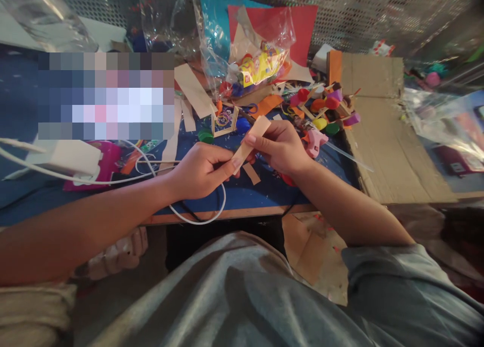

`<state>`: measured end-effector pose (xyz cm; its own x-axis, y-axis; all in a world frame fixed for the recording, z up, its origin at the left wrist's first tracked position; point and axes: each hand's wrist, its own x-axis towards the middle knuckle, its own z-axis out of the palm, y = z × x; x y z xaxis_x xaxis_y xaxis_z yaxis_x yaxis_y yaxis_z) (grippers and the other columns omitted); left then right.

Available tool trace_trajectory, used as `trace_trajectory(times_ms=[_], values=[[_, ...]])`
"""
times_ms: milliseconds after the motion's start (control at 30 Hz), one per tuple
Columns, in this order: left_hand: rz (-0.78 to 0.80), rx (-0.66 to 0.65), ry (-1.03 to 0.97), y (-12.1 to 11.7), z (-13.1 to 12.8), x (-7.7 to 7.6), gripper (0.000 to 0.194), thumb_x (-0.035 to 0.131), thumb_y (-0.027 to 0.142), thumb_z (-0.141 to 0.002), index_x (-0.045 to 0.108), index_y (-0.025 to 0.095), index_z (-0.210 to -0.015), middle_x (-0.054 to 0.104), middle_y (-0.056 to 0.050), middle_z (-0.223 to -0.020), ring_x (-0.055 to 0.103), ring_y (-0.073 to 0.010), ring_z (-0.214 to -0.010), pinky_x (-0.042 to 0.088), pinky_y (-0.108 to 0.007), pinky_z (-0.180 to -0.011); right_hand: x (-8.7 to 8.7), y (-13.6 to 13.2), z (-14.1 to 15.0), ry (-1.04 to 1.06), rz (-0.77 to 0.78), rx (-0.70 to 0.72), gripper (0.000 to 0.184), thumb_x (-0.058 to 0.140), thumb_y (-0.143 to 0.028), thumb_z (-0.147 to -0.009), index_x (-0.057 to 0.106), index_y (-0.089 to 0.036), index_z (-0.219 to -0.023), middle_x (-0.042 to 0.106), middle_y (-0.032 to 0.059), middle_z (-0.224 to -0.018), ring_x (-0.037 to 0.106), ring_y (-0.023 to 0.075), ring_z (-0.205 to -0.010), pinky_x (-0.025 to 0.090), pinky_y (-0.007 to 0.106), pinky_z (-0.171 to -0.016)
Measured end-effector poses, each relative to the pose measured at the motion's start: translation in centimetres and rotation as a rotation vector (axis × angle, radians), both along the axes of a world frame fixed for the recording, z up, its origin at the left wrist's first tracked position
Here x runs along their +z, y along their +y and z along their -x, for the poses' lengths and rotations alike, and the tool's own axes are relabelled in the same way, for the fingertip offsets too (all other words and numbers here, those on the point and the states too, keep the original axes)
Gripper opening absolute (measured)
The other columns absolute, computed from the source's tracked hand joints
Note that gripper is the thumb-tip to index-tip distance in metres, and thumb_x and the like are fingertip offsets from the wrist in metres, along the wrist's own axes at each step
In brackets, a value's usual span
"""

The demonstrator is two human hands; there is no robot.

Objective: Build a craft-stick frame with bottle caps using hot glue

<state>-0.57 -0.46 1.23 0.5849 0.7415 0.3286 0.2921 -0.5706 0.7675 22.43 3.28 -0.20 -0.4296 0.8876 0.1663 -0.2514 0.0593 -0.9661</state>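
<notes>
1 blue-topped table point(249, 198) before perforated grey screening point(351, 14), dim floor point(100, 299) below, muted light.

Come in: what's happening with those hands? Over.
Left hand pinching pale strip, lower end. Right hand gripping it farther up. White cable looping near left hand.

Pale tan flat strip point(244, 149) of matt, smooth-faced stock, card or thin wood, which of the two cannot be told. Table point(264, 191) with a matt blue top and a wood-like front edge. Large brown sheet of creased, matt cardboard point(378, 135), roughened along its folds. Clear, crinkled bag point(212, 49) of glossy plastic film; red rectangular sheet point(304, 34), matt and paper-like. Green round cap point(332, 129) of smooth plastic; white cable point(224, 198), smooth-sheathed; grey shirt point(234, 286) of soft, matt, wrinkled cloth.
</notes>
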Motion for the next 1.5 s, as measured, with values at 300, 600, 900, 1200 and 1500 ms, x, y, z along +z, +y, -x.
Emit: trace_trajectory(times_ms=[300, 600, 900, 1200, 1500], values=[[-0.035, 0.023, 0.037, 0.09, 0.13, -0.07, 0.045, 0.061, 0.038, -0.111, 0.082, 0.017, -0.078, 0.073, -0.002, -0.060, 0.063, -0.0101, -0.050, 0.043, -0.020, -0.051, 0.22, -0.14, 0.22, -0.010, 0.040, -0.026, 0.049, 0.101, -0.065, -0.077, 0.085, -0.019, -0.079, 0.079, 0.0001, -0.068, 0.071, 0.0125, -0.056, 0.059, 0.023, -0.051], [-0.054, 0.031, 0.052, 0.17, -0.02, 0.16, 0.041, 0.062, 0.036, -0.107, 0.080, 0.017, -0.075, 0.072, 0.000, -0.058, 0.063, -0.0103, -0.050, 0.043, -0.020, -0.051, 0.71, -0.01, 0.56, -0.004, 0.058, -0.074, 0.061, 0.098, -0.077, -0.073, 0.074, -0.021, -0.067, 0.073, 0.0003, -0.064, 0.065, 0.0124, -0.053, 0.057, 0.025, -0.049], [-0.029, 0.021, 0.056, 0.01, 0.00, -0.03, 0.041, 0.062, 0.036, -0.108, 0.078, 0.017, -0.076, 0.075, -0.001, -0.061, 0.067, -0.0110, -0.053, 0.045, -0.021, -0.053, 0.76, -0.07, 0.39, 0.014, 0.034, -0.108, 0.052, 0.103, -0.067, -0.074, 0.083, -0.020, -0.078, 0.075, -0.0009, -0.066, 0.063, 0.0099, -0.052, 0.056, 0.023, -0.049], [-0.049, 0.000, 0.019, 0.15, -0.12, -0.05, 0.041, 0.061, 0.034, -0.108, 0.078, 0.017, -0.075, 0.075, 0.001, -0.061, 0.067, -0.0092, -0.052, 0.046, -0.019, -0.054, 0.96, -0.12, 0.37, 0.006, 0.080, -0.138, 0.053, 0.105, -0.068, -0.067, 0.083, -0.021, -0.075, 0.074, -0.0016, -0.064, 0.062, 0.0099, -0.048, 0.054, 0.024, -0.045], [-0.007, 0.014, 0.053, 0.14, -0.02, 0.00, 0.041, 0.061, 0.037, -0.107, 0.079, 0.017, -0.075, 0.075, 0.000, -0.061, 0.066, -0.0104, -0.052, 0.044, -0.020, -0.053, 0.87, -0.17, 0.40, 0.002, 0.068, -0.135, 0.055, 0.104, -0.069, -0.069, 0.080, -0.020, -0.073, 0.072, -0.0020, -0.063, 0.061, 0.0096, -0.047, 0.054, 0.024, -0.044]])
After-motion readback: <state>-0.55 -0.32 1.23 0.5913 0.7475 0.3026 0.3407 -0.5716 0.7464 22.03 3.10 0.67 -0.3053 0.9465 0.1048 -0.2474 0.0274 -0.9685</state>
